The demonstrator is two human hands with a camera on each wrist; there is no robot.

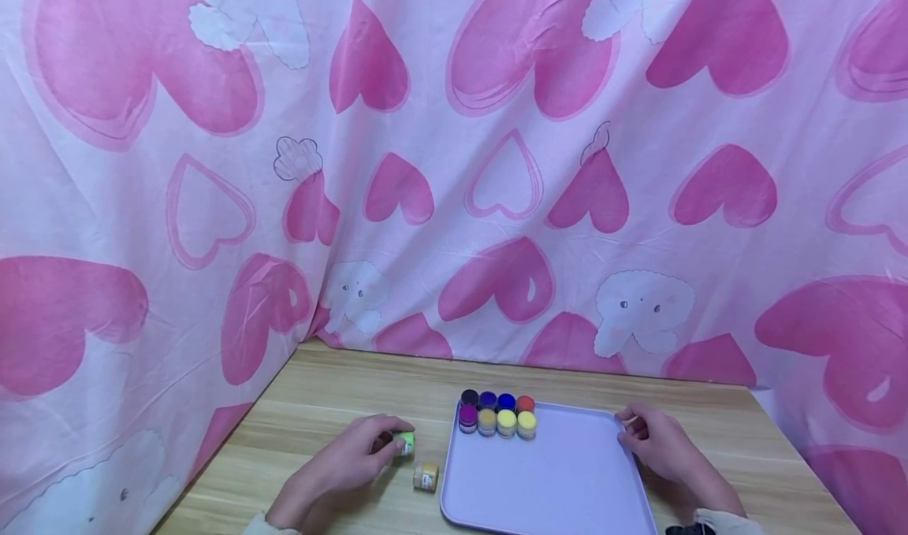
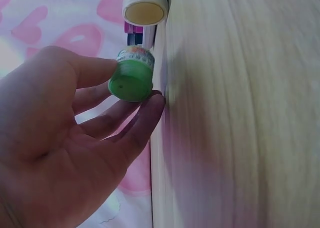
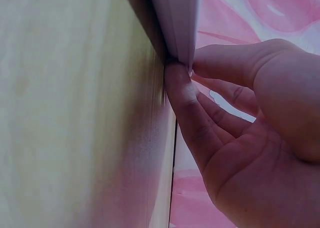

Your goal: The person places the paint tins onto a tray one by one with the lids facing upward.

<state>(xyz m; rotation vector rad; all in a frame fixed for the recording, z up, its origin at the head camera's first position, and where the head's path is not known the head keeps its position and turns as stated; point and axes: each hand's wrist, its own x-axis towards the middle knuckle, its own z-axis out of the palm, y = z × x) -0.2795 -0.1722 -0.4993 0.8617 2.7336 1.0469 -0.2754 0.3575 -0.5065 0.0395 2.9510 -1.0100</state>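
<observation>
My left hand [image 1: 362,450] pinches a small green paint jar [image 2: 132,78] between thumb and fingers, just above or at the table left of the tray. The jar is tilted in the left wrist view, its green end towards the camera. Close by, a tan-yellow paint jar [image 1: 426,477] lies between that hand and the tray. At the far right corner of the lilac tray [image 1: 546,484], my right hand [image 1: 656,440] pinches the rim, thumb on the edge and fingers against its side [image 3: 175,22]. Several paint jars [image 1: 507,423] stand in two rows in the tray's far left corner.
The wooden table [image 1: 340,377] carries everything. A pink-and-white curtain [image 1: 454,204] with hearts hangs behind it and along the left side. A dark band [image 1: 690,529] circles the right wrist.
</observation>
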